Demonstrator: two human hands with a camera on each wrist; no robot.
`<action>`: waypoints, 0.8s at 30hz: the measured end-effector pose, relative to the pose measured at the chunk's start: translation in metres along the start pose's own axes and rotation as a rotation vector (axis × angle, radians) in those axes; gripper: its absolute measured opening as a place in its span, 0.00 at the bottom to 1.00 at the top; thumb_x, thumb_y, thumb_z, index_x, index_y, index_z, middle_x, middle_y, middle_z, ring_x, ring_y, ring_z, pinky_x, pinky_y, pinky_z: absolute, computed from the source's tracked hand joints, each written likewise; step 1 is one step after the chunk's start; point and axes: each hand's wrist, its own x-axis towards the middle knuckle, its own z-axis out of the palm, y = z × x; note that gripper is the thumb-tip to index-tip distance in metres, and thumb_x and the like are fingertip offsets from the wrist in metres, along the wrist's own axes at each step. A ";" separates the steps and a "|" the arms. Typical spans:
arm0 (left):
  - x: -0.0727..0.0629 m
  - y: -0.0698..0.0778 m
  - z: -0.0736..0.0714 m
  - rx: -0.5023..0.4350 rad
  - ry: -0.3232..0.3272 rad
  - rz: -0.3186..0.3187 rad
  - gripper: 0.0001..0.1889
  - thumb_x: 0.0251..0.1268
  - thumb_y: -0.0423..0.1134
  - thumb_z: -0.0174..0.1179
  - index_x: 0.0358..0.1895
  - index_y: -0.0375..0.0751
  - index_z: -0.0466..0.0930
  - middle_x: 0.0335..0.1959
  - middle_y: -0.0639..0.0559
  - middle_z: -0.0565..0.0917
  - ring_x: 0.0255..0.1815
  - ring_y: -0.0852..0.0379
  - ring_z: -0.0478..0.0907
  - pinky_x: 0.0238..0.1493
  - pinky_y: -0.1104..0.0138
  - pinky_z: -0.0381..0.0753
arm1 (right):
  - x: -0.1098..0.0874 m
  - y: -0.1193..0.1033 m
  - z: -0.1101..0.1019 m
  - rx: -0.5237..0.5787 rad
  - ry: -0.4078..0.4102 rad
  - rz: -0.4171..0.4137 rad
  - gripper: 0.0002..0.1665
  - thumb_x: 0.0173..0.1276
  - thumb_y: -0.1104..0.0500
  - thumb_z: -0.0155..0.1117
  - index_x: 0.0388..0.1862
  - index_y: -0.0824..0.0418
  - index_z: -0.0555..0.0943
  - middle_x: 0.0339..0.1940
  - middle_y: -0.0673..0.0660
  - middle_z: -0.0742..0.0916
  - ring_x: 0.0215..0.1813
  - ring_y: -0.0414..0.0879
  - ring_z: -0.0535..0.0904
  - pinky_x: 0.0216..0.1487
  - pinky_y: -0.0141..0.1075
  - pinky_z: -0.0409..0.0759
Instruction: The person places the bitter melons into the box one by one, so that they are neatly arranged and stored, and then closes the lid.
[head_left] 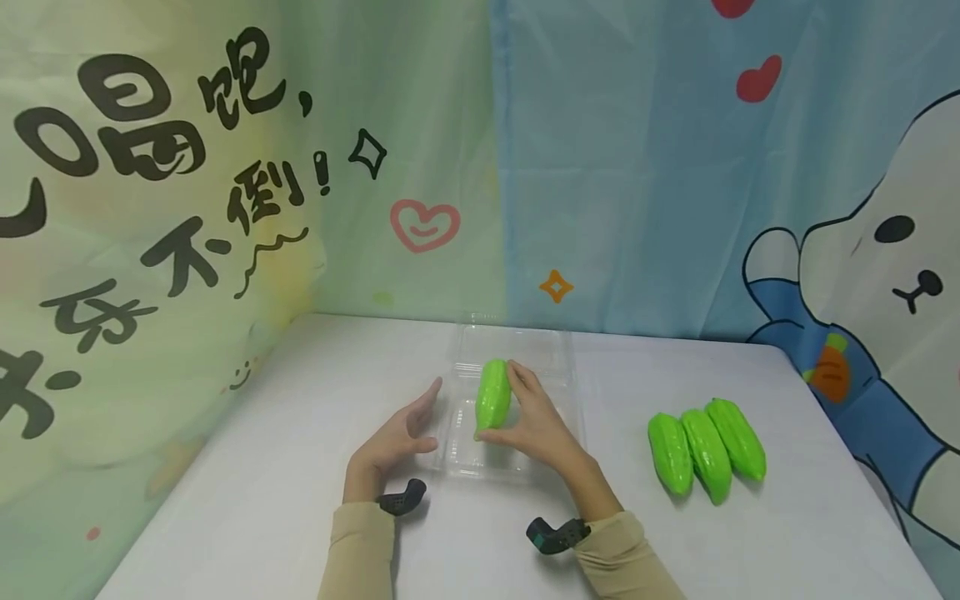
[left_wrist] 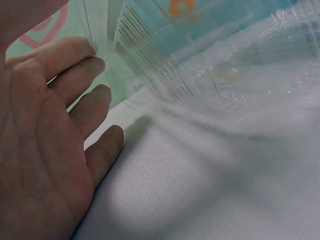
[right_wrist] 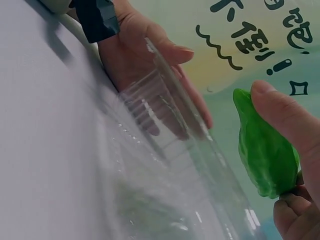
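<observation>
Printed fabric (head_left: 645,183) backs the work area on the far and left sides, and a white desk (head_left: 255,508) carries the items. Near the middle of the desk lies a transparent plastic container (head_left: 463,454).

Right hand (head_left: 542,423): grip closed on one green ribbed piece (head_left: 493,393), thumb at its near end, fingers at its far end. Piece is raised over the container. The end-to-end hold probably keeps it steady lengthwise and its long sides free of the hand.

Left hand (head_left: 397,437): grip slack, fingers loosely extended, nothing held. It stands just beside the container's left side, possibly to steady that light, thin-walled item; contact cannot be confirmed.

Three similar green pieces (head_left: 705,454) lie side by side at the right, seemingly grouped for easy reach by the right hand.

Differences between views: only the head view records the three pieces. Right wrist view shows a gap between the held piece and the container's rim, which the head view does not establish. Left wrist view shows the palm and the container's ridged wall closely, but not the held piece.
</observation>
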 end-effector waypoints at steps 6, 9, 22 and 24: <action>0.000 0.001 -0.001 0.017 0.005 -0.010 0.55 0.47 0.52 0.72 0.76 0.53 0.45 0.78 0.57 0.45 0.79 0.56 0.40 0.77 0.58 0.42 | 0.003 -0.002 0.010 0.004 -0.020 0.016 0.72 0.41 0.37 0.78 0.75 0.65 0.50 0.77 0.58 0.57 0.77 0.55 0.53 0.74 0.51 0.59; 0.001 0.001 -0.001 0.026 0.002 0.001 0.55 0.46 0.53 0.72 0.76 0.52 0.46 0.78 0.56 0.45 0.79 0.54 0.40 0.77 0.56 0.42 | 0.003 -0.002 0.013 0.001 -0.028 0.027 0.72 0.40 0.38 0.79 0.75 0.65 0.50 0.77 0.59 0.57 0.77 0.56 0.53 0.74 0.51 0.59; 0.001 -0.005 -0.004 0.056 0.001 0.000 0.56 0.45 0.54 0.72 0.76 0.50 0.46 0.78 0.56 0.46 0.79 0.53 0.41 0.77 0.56 0.43 | 0.006 -0.003 0.023 -0.038 -0.066 0.015 0.71 0.40 0.41 0.80 0.75 0.65 0.52 0.77 0.60 0.58 0.76 0.58 0.56 0.73 0.51 0.62; 0.001 -0.003 -0.004 0.058 -0.001 -0.006 0.56 0.45 0.54 0.72 0.76 0.48 0.45 0.78 0.54 0.46 0.79 0.52 0.41 0.77 0.55 0.43 | 0.006 -0.005 0.023 -0.042 -0.072 0.005 0.70 0.40 0.42 0.81 0.75 0.65 0.52 0.76 0.60 0.59 0.75 0.58 0.57 0.72 0.52 0.63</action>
